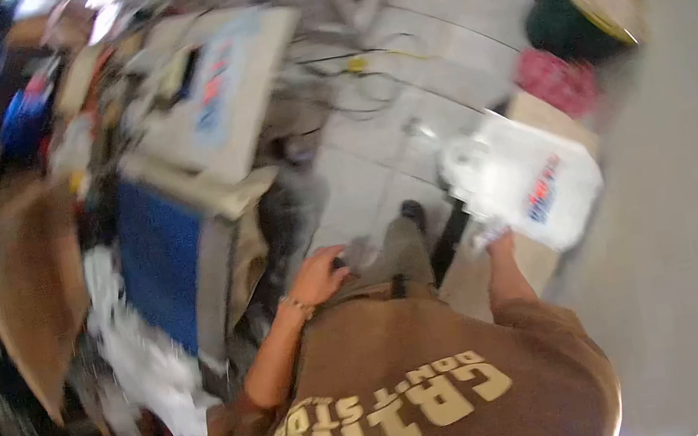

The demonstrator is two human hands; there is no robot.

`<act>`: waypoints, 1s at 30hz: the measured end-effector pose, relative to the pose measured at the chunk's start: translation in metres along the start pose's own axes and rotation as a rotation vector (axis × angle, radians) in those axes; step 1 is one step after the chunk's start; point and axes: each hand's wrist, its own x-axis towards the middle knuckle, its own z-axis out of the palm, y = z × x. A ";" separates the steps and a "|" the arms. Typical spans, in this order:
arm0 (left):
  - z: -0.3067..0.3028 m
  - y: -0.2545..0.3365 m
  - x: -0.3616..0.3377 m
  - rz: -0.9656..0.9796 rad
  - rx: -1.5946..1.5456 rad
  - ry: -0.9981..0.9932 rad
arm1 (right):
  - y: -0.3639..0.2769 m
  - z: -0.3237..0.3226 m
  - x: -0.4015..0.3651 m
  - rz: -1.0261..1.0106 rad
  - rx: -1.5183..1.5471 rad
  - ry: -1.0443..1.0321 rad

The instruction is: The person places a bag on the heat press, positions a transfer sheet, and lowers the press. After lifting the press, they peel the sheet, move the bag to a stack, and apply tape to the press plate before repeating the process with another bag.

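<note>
The pale grey surface (674, 194) runs along the right of the white bag (567, 183), and the tiled floor (356, 148) spreads to its left. The wearer's brown shirt (440, 331), with cream lettering, fills the view below the bag. Well to the bag's left stands a blue panel (159, 257); above that lies a white board (261, 67) with red and blue print. A dark green bin (569, 23) stands above the bag, a pink bundle (560, 79) between them. The bag itself, printed red and blue, lies flat over a light brown surface (548, 264).

The right hand (499, 242) touches the bag's lower left edge — blur hides whether its fingers grip or only rest there. The left hand (322, 275), apart from the bag and well to its left, has bent fingers and a bracelet (297, 306) at the wrist — whether it holds anything, I cannot tell.
</note>
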 end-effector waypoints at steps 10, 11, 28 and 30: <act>-0.116 -0.059 -0.215 -0.378 -0.384 0.134 | -0.024 0.225 -0.141 0.075 -0.588 0.022; -0.125 -0.076 -0.252 -0.509 -0.662 0.051 | -0.012 0.267 -0.145 0.074 -0.642 -0.008; 0.031 -0.299 -0.361 -1.419 -0.096 1.306 | 0.161 0.649 -0.341 0.297 -1.231 -0.876; 0.017 -0.293 -0.372 -1.271 -0.189 1.406 | 0.197 0.671 -0.383 0.322 -1.329 -1.011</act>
